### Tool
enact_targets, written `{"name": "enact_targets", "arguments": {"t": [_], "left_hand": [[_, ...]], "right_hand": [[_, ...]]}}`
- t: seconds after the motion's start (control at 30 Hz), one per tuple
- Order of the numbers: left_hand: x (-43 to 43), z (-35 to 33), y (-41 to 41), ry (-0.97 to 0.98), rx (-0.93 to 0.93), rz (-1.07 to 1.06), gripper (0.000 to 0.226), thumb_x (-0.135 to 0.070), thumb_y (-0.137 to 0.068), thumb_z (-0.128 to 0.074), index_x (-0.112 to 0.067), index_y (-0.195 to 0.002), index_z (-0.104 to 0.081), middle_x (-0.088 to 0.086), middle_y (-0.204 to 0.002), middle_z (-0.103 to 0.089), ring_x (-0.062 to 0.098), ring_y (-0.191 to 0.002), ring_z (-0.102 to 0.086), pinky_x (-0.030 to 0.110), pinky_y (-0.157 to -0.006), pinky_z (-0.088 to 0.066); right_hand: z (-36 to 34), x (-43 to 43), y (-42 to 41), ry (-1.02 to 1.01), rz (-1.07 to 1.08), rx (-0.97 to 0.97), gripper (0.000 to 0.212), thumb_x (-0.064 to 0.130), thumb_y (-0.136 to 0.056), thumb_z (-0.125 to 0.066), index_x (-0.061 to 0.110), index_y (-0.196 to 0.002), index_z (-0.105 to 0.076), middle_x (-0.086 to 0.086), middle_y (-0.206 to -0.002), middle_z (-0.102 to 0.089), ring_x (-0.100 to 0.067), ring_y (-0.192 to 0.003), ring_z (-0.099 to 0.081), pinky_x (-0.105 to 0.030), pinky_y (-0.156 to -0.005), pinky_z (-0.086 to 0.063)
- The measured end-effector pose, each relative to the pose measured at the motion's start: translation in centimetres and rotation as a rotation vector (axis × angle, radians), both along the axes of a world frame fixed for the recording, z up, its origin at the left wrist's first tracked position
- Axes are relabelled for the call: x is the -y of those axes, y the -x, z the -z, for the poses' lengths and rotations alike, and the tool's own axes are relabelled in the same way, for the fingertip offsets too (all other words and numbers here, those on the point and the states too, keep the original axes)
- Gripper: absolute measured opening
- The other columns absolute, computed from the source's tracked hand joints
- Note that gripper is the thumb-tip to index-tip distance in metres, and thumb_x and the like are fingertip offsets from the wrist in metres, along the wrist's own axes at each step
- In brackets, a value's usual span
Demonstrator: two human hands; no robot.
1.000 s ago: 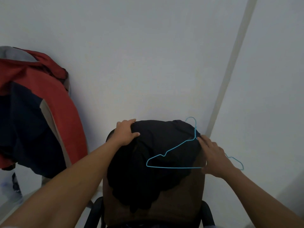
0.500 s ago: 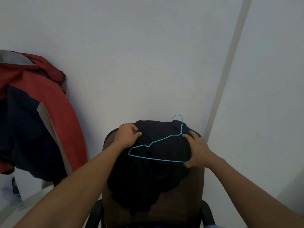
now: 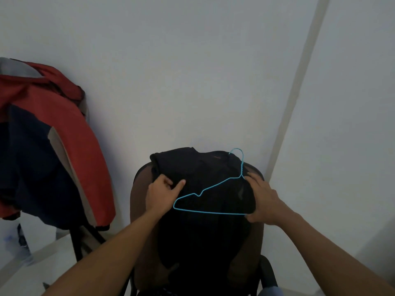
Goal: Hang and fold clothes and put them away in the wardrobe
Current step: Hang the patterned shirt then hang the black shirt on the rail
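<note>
Over the back of one brown chair (image 3: pixel 141 189) hangs one black garment (image 3: pixel 205 231), with a single blue wire hanger (image 3: pixel 220 186) lying on it. The left hand (image 3: pixel 163 193) pinches a fold of the cloth. The right hand (image 3: pixel 263 201) curls round the hanger's right end. One red-and-navy jacket (image 3: pixel 64 135) hangs at left.

Plain white wall (image 3: pixel 171 82) behind dark chair (image 3: pixel 140 206)

Chair back (image 3: pixel 140 201) — black garment (image 3: pixel 203 242) atop
</note>
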State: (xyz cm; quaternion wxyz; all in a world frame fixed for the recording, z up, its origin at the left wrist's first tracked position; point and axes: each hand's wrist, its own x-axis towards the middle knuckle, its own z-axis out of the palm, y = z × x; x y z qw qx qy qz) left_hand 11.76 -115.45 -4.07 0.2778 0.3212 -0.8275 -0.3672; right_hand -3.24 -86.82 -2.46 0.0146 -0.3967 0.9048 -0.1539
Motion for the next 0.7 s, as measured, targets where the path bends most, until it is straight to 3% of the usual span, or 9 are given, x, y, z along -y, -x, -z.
{"name": "enact_targets", "arguments": {"t": [0.17, 0.23, 0.33, 0.43, 0.53, 0.7], "left_hand": [[-0.1, -3.1, 2.0, 0.306, -0.112, -0.160, 0.049, -0.043, -0.069, -0.084, -0.026, -0.102, -0.052, -0.002, -0.112, -0.050, 0.024, -0.108, -0.049, 0.044, -0.093, -0.044], [0.5, -4.9, 3.1, 0.427, 0.016, -0.104, 0.061, -0.039, -0.070, -0.084, -0.026, -0.120, -0.052, 0.002, -0.130, -0.046, 0.028, -0.118, -0.043, 0.046, -0.098, -0.039], [1.2, -6.9, 5.0, 0.426, 0.246, 0.110, 0.083, -0.034, -0.075, -0.078, -0.029, -0.146, -0.035, 0.005, -0.148, -0.037, 0.030, -0.133, -0.036, 0.050, -0.106, -0.036], [1.5, -8.4, 6.7, 0.395, 0.428, 0.233, 0.089, -0.033, -0.075, -0.071, -0.031, -0.152, -0.027, 0.005, -0.144, -0.048, 0.030, -0.133, -0.043, 0.050, -0.106, -0.038], [1.3, -9.1, 8.1, 0.282, 0.452, 0.317, 0.086, -0.026, -0.076, -0.068, -0.032, -0.153, -0.029, 0.004, -0.140, -0.055, 0.028, -0.123, -0.054, 0.044, -0.097, -0.050], [1.0, -9.2, 10.2, 0.277, 0.438, 0.359, 0.071, -0.032, -0.090, -0.059, -0.030, -0.155, -0.029, 0.004, -0.151, -0.047, 0.029, -0.137, -0.043, 0.043, -0.107, -0.043]], "right_hand": [[0.1, -0.6, 0.0, 0.016, 0.002, -0.006, 0.128, 0.047, -0.050, -0.087, 0.027, -0.154, -0.014, 0.008, -0.160, -0.010, -0.025, -0.143, -0.025, -0.052, -0.113, -0.036], [-0.1, -0.7, 0.1, 0.026, -0.003, -0.001, 0.128, 0.047, -0.051, -0.087, 0.028, -0.154, -0.014, 0.007, -0.160, -0.010, -0.025, -0.142, -0.026, -0.052, -0.114, -0.035], [-0.2, -0.7, 0.4, 0.027, -0.002, -0.013, 0.127, 0.048, -0.051, -0.087, 0.028, -0.153, -0.014, 0.008, -0.160, -0.009, -0.026, -0.142, -0.027, -0.051, -0.113, -0.036], [-0.5, -0.4, 0.7, 0.015, -0.004, -0.041, 0.128, 0.050, -0.051, -0.087, 0.029, -0.153, -0.012, 0.009, -0.160, -0.004, -0.026, -0.143, -0.025, -0.052, -0.112, -0.037], [-1.0, 0.6, 0.8, -0.004, -0.017, -0.060, 0.128, 0.049, -0.050, -0.086, 0.027, -0.153, -0.013, 0.007, -0.160, 0.001, -0.027, -0.145, -0.019, -0.053, -0.112, -0.036], [-1.4, 2.3, 1.4, -0.038, -0.062, -0.102, 0.127, 0.051, -0.051, -0.083, 0.027, -0.154, -0.013, 0.005, -0.162, 0.001, -0.026, -0.147, -0.012, -0.053, -0.119, -0.026]]}}
